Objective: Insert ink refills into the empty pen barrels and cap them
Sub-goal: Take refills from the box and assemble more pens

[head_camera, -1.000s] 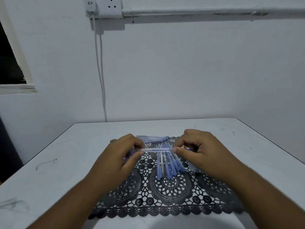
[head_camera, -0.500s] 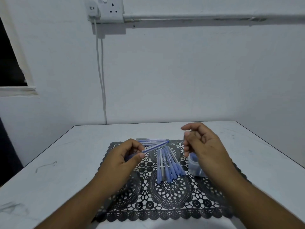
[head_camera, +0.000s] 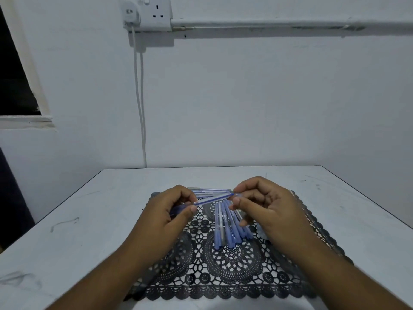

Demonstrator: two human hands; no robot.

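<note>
Head cam, looking down at white desk (head_camera: pixel 335 220) w/ black lace mat (head_camera: pixel 234 285) in the middle.

Left hand (head_camera: pixel 165 220): fingers curled, thumb + forefinger pinching a clear pen barrel (head_camera: pixel 212 199) near its left end; blue refill shows inside. Barrel is held off the mat, tilted up toward the right.

Right hand (head_camera: pixel 266 209): fingers curled in, tips right at the barrel's right end. Can't tell whether it's pinching the tip or some small part; too blurred.

On the mat, under and between the hands: fan of blue-capped pens (head_camera: pixel 230 229), caps toward me, touching each other. Further back, just behind the held barrel, a small bunch of pens/refills (head_camera: pixel 210 190) lying crosswise; can't tell which they are.

Containers: a pale rounded thing (head_camera: pixel 262 232) peeks out beside the right wrist, mostly hidden. Contents not visible.

Writing/brands: none legible on pens.

Bkgd: white wall, socket (head_camera: pixel 154 13) w/ plug and cable (head_camera: pixel 139 97) hanging down, conduit running right.
</note>
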